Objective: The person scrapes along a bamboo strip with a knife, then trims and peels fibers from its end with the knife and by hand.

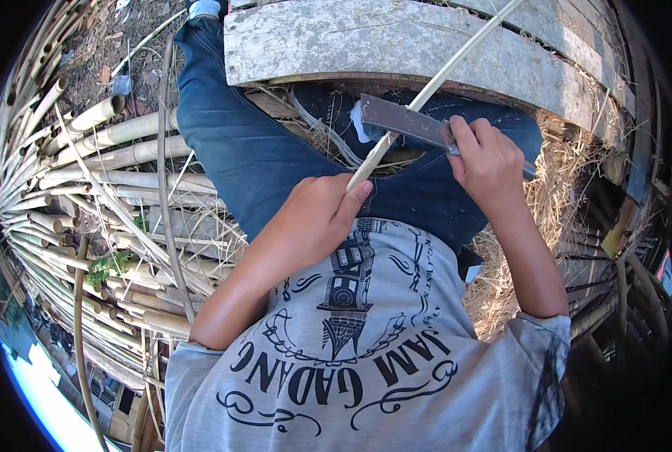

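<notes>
Over the lap (230, 143), left hand (317, 218) pinched the near end of a bamboo strip (456, 64) between thumb and curled fingers, strip slanting out above a wooden board (321, 41). Right hand (490, 162) gripped a knife (407, 123), fingers closed, blade crossing the strip.

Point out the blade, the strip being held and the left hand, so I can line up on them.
Blade (382, 114): head view, flat face near its tip end.
Strip (432, 89): head view, stretch just beyond the blade.
Left hand (315, 214): head view, back of the hand.
</notes>
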Available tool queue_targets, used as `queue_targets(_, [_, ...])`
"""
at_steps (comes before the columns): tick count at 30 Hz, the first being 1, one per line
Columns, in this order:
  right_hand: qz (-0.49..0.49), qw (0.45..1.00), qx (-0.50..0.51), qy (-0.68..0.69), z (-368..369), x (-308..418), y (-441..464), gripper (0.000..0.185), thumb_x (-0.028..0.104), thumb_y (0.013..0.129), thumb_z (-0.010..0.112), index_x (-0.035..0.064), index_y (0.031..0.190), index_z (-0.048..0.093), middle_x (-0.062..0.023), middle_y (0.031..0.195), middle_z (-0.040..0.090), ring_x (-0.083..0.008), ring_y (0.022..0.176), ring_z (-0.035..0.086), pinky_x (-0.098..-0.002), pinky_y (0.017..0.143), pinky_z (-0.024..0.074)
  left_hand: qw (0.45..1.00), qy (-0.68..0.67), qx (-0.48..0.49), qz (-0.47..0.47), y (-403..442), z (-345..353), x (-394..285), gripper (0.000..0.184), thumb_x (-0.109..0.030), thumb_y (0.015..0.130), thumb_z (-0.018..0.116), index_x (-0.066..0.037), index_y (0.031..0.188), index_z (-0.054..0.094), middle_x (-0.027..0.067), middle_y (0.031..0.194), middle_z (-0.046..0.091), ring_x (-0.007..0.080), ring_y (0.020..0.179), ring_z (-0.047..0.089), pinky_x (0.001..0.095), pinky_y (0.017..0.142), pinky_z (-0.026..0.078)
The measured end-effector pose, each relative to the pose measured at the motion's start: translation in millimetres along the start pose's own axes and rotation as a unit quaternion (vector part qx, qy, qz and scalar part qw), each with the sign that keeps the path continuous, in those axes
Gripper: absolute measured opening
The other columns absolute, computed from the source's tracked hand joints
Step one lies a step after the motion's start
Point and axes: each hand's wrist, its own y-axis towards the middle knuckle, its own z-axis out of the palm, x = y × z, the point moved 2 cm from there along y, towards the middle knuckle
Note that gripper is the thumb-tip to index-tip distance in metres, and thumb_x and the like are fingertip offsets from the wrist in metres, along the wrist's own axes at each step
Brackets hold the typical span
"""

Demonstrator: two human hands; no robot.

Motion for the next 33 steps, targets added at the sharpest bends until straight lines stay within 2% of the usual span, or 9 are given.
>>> queue_targets(12, [-0.003, 1.0, 0.002, -0.012, -2, -10, -3, 0.052, 0.008, 0.06, 0.077, 0.0096, 0.109, 0.059, -0.0068, 0.079, 0.053, -0.0249, 0.065, 0.06, -0.0369, 0.057, 0.0484, 0.998, -0.051, 0.039, -0.015, -4, -1, 8, 0.045, -0.032, 0.104, 0.044, 0.0, 0.073, 0.049, 0.0012, 0.054, 0.046, 0.0103, 0.051, 0.043, 0.0305, 0.049, 0.038])
queue_targets(15, [0.0, 1.0, 0.004, 0.024, 1, -5, 4, 0.052, 0.013, 0.061, 0.08, 0.0109, 0.108, 0.058, -0.0049, 0.077, 0.052, -0.0221, 0.066, 0.061, -0.0345, 0.057, 0.05, 0.998, -0.036, 0.034, -0.038, -2, -5, 12, 0.045, -0.032, 0.104, 0.044, -0.001, 0.073, 0.049, 0.0011, 0.055, 0.046, 0.0097, 0.052, 0.043, 0.03, 0.049, 0.038])
queue_targets(18, [0.031, 0.997, -0.008, 0.072, -7, 13, 8, 0.048, 0.015, 0.066, 0.076, 0.0068, 0.109, 0.056, -0.0067, 0.079, 0.053, -0.0234, 0.068, 0.061, -0.0348, 0.058, 0.0511, 0.998, -0.047, 0.024, -0.045, 0, -11, 8, 0.043, -0.031, 0.104, 0.044, -0.001, 0.074, 0.049, 0.0011, 0.056, 0.046, 0.0095, 0.054, 0.042, 0.0289, 0.051, 0.038])
queue_targets(20, [-0.022, 0.996, 0.001, 0.091, -10, 26, 7, 0.044, 0.015, 0.073, 0.071, 0.0039, 0.112, 0.054, -0.0075, 0.081, 0.053, -0.0218, 0.07, 0.061, -0.0325, 0.058, 0.0517, 0.997, -0.021, 0.069, -0.015, 1, -10, -2, 0.041, -0.03, 0.104, 0.043, -0.002, 0.075, 0.049, 0.0009, 0.058, 0.046, 0.0096, 0.056, 0.042, 0.0282, 0.053, 0.037])
queue_targets(21, [-0.014, 0.996, -0.004, 0.087, -11, 25, 7, 0.044, 0.015, 0.073, 0.071, 0.0039, 0.112, 0.054, -0.0075, 0.081, 0.053, -0.0218, 0.07, 0.061, -0.0325, 0.058, 0.0517, 0.997, -0.015, 0.073, -0.01, 3, -5, -2, 0.041, -0.03, 0.104, 0.043, -0.002, 0.075, 0.049, 0.0009, 0.058, 0.046, 0.0096, 0.056, 0.042, 0.0282, 0.053, 0.037])
queue_targets(23, [-0.073, 0.996, 0.025, 0.052, -9, 25, 6, 0.043, 0.014, 0.076, 0.066, 0.0029, 0.116, 0.055, -0.0074, 0.083, 0.053, -0.019, 0.071, 0.061, -0.03, 0.057, 0.0521, 0.999, -0.038, 0.024, 0.0, 7, 3, 2, 0.039, -0.029, 0.104, 0.043, -0.002, 0.076, 0.049, 0.0004, 0.06, 0.046, 0.01, 0.057, 0.042, 0.0283, 0.054, 0.036])
queue_targets(26, [-0.075, 0.996, -0.021, 0.044, -11, 8, 7, 0.045, 0.013, 0.079, 0.063, 0.007, 0.122, 0.057, -0.005, 0.08, 0.052, -0.0172, 0.067, 0.06, -0.0287, 0.055, 0.0519, 0.996, -0.056, 0.035, -0.056, 6, 5, 0, 0.04, -0.03, 0.104, 0.043, -0.001, 0.078, 0.05, 0.0003, 0.061, 0.046, 0.0101, 0.057, 0.042, 0.0287, 0.053, 0.036])
queue_targets(28, [-0.053, 0.996, -0.049, 0.05, -7, 2, 4, 0.046, 0.014, 0.079, 0.061, 0.0155, 0.125, 0.059, -0.0035, 0.075, 0.05, -0.0171, 0.059, 0.058, -0.0294, 0.051, 0.0509, 0.997, -0.053, 0.016, -0.046, 8, 12, 0, 0.04, -0.031, 0.104, 0.043, -0.001, 0.078, 0.05, 0.0004, 0.061, 0.046, 0.01, 0.056, 0.042, 0.029, 0.052, 0.037])
queue_targets(33, [-0.07, 0.996, -0.048, -0.033, 3, -4, -5, 0.047, 0.014, 0.079, 0.062, 0.0207, 0.125, 0.059, -0.0031, 0.072, 0.046, -0.0152, 0.055, 0.054, -0.0284, 0.047, 0.0486, 0.999, -0.038, -0.004, -0.029, 10, 20, 2, 0.043, -0.033, 0.105, 0.043, 0.0, 0.077, 0.049, 0.0008, 0.06, 0.045, 0.0097, 0.054, 0.042, 0.0297, 0.051, 0.038])
